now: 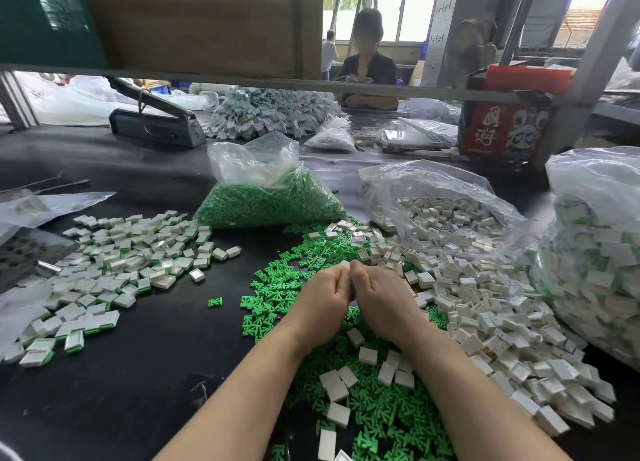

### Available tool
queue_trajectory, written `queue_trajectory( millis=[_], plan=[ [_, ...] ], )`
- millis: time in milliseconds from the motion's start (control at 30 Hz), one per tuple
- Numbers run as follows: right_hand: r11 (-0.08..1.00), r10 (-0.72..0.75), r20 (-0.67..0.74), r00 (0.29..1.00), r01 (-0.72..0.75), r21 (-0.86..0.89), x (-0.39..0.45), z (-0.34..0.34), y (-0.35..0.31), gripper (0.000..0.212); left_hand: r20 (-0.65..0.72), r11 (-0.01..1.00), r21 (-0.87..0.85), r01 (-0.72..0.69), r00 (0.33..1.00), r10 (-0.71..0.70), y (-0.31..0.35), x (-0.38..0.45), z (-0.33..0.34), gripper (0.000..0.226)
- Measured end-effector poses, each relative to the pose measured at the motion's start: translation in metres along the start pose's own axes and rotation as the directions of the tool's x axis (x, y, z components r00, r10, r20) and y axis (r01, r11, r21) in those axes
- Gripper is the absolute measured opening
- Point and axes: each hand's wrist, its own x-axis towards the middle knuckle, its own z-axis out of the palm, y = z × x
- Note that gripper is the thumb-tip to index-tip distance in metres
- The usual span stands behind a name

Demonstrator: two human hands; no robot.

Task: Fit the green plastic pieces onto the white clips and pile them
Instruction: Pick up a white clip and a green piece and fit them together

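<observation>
Loose green pieces (377, 415) lie beneath both wrists. Left hand (323, 296) and right hand (379, 296) meet knuckle to knuckle, fingers curled; their contents stay hidden. White clips (491, 318) spread right of them, the assembled pile (114, 270) left.

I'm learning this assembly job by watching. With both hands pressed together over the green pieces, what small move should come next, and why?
Probably finish pressing the parts together, then drop the result onto the finished pile at the left. Left hand and right hand meet fingertip to fingertip with curled fingers; a bit of white shows there, but what they hold is hidden. That pile already holds white clips with green edges.
</observation>
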Motion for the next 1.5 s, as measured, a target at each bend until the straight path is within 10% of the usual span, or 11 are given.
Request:
queue_trajectory(
  millis=[300, 600, 833, 1500],
  plan=[
    [0.999, -0.017, 0.029, 0.999, 0.016, 0.045, 0.002, -0.003, 0.0, 0.056, 0.007, 0.991, -0.125, 0.053, 0.999, -0.052, 0.002, 0.001, -0.004, 0.03],
    [0.729, 0.171, 0.076, 0.982, -0.178, 0.661, 0.007, -0.008, -0.009, 0.06, -0.105, 0.95, -0.311, -0.031, 0.994, -0.001, 0.01, 0.001, -0.013, 0.025],
    [0.7, 0.079, 0.267, 0.961, -0.244, 0.671, 0.004, -0.011, -0.015, 0.074, -0.063, 0.938, -0.347, -0.011, 0.998, -0.012, 0.012, -0.002, -0.011, 0.026],
    [0.661, -0.028, 0.191, 0.981, -0.126, 0.74, 0.0, -0.01, -0.02, 0.042, -0.338, 0.842, -0.54, -0.009, 0.918, -0.207, 0.019, 0.004, -0.002, 0.009]
  ],
)
